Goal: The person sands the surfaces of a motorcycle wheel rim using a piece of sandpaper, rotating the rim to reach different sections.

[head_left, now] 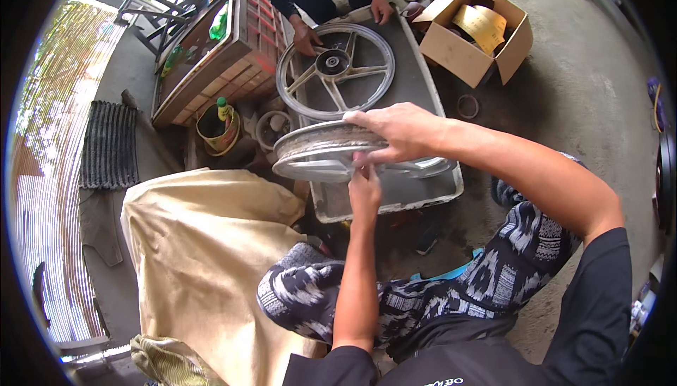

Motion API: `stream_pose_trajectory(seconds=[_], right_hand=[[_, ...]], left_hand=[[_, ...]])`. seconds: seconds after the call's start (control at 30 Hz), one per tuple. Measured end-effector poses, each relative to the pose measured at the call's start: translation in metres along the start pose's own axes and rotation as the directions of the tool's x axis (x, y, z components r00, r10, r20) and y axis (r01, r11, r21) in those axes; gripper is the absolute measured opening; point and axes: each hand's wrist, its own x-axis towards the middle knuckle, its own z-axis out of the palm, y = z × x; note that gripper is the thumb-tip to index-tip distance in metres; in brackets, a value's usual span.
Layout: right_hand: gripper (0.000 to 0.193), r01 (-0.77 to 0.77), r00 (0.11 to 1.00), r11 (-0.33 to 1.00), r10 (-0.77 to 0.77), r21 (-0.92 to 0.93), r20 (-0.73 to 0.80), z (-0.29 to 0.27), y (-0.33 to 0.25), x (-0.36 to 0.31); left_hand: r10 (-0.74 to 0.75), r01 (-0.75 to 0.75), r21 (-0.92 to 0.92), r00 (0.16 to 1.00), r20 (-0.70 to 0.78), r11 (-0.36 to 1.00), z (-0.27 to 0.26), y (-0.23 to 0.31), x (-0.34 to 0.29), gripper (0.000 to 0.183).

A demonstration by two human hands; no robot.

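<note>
My right hand grips a motorcycle wheel rim from above, its fingers bent over the rim's edge. My left hand closes on the same rim from the near side, its thumb pointing up. Held tilted, almost edge-on, the rim shows a dirty brown band between its silvery edges. Below it is a shallow rectangular tray with a pale rim and a grey inside. A second silvery wheel rim with broad spokes and a dark hub lies over the tray's far part.
Across the tray, a person in dark clothes rests one hand on the second rim and another hand at the tray's edge. A cardboard box stands at the right. Left are a bucket, a red-slatted crate and a tan cloth.
</note>
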Motion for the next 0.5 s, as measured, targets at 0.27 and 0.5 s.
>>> stream_pose_trajectory(seconds=[0.27, 0.5], right_hand=[[0.085, -0.138, 0.912, 0.989, 0.149, -0.059, 0.382, -0.030, 0.011, -0.015], [0.085, -0.301, 0.738, 0.925, 0.380, -0.232, 0.558, -0.038, 0.010, -0.019]], left_hand=[[-0.084, 0.074, 0.209, 0.996, 0.041, 0.975, 0.003, 0.032, -0.017, 0.051], [-0.167, 0.144, 0.138, 0.971, 0.171, 0.980, 0.012, 0.050, -0.027, 0.055]])
